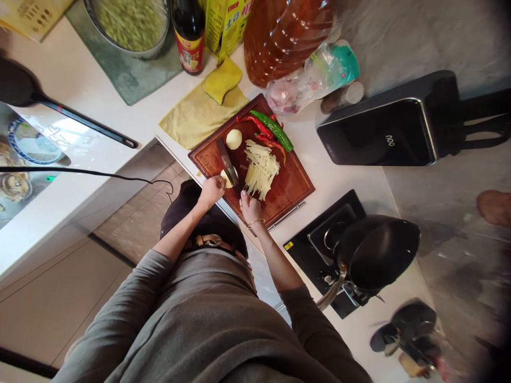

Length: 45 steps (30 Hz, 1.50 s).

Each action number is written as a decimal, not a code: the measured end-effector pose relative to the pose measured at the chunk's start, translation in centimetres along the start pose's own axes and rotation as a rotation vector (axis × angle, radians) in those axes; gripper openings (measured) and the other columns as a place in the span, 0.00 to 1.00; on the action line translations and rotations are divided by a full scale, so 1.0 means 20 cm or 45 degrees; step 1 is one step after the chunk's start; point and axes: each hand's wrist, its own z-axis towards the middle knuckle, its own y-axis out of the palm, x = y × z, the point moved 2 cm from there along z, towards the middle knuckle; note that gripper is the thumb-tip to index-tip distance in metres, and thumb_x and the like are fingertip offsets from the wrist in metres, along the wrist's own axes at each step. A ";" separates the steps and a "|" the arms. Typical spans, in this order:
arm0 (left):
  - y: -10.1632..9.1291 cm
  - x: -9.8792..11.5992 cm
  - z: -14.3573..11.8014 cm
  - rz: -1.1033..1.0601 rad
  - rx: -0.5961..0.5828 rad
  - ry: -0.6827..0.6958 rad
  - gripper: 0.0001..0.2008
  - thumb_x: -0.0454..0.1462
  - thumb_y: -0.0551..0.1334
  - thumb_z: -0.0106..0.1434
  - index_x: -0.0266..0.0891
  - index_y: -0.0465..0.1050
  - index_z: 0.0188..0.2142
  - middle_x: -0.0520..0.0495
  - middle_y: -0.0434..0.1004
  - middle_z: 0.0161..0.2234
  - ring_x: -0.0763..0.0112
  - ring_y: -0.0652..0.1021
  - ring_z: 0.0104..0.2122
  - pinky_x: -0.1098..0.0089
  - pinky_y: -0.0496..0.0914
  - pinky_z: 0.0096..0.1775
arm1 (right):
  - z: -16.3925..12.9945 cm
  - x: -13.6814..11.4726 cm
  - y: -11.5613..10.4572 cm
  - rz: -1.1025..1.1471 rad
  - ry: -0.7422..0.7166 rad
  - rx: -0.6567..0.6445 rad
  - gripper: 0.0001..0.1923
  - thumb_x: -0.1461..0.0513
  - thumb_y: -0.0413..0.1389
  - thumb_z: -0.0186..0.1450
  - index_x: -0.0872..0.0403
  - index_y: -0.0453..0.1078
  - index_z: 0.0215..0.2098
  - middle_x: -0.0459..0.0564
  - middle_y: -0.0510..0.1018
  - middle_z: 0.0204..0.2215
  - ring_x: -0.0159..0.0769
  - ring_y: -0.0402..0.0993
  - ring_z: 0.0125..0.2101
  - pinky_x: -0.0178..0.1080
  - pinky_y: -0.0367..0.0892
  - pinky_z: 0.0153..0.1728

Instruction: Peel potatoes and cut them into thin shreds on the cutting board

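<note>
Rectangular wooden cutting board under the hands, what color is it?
The rectangular wooden cutting board is reddish brown, seen best in the head view.

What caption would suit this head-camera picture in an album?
Left fingers against a pale piece, right fingers gripping a knife, near pale strips and peppers on a brown cutting board.

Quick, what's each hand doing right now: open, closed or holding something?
Left hand: curled against the pale vegetable piece; whether it grips it cannot be told.
Right hand: closed, holding the knife.
</note>
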 end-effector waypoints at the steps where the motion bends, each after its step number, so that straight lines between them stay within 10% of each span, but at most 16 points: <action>1: 0.00 0.00 0.00 -0.010 -0.004 0.000 0.13 0.38 0.53 0.60 0.38 0.66 0.20 0.48 0.72 0.21 0.73 0.69 0.21 0.72 0.61 0.29 | -0.01 0.00 -0.01 0.019 0.005 0.008 0.38 0.42 0.29 0.66 0.54 0.70 0.22 0.52 0.75 0.18 0.33 0.72 0.20 0.33 0.58 0.25; 45: -0.01 0.01 0.00 -0.013 -0.038 0.007 0.11 0.36 0.53 0.59 0.38 0.67 0.22 0.46 0.73 0.22 0.72 0.71 0.22 0.71 0.63 0.30 | -0.09 -0.04 -0.03 -0.108 -0.013 -0.024 0.37 0.42 0.30 0.67 0.54 0.73 0.27 0.53 0.76 0.20 0.35 0.72 0.23 0.33 0.57 0.27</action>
